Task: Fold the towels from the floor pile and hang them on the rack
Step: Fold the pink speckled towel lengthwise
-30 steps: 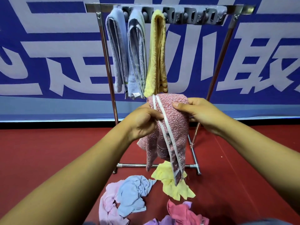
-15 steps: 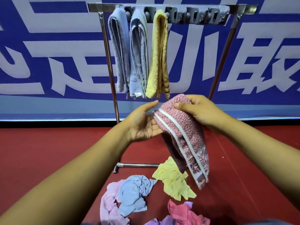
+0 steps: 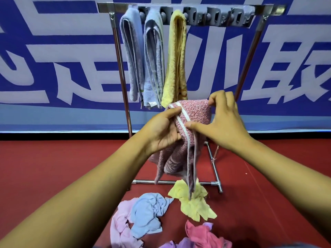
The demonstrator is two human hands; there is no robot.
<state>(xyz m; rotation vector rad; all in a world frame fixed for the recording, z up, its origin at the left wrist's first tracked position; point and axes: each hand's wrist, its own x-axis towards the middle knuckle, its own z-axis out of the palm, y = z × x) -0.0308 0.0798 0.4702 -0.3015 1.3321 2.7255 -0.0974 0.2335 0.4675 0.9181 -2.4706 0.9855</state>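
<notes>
A folded pink towel with a white stripe is held in front of the rack, below its bar. It is gripped by the left hand at its left edge and pinched by the right hand at the top corner and front. Folding looks almost finished; next, a lift over the bar into the free stretch right of the hung yellow towel is called for. Two blue towels are hung beside it. Crumpled towels are left on the red floor.

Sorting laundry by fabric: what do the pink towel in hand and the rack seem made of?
Pink towel: looks like looped cotton terry, matte, nubbly, with a smooth white woven stripe. Rack: apparently polished metal tubing, judging by its bright reflections; the grey clip strip looks plastic.
</notes>
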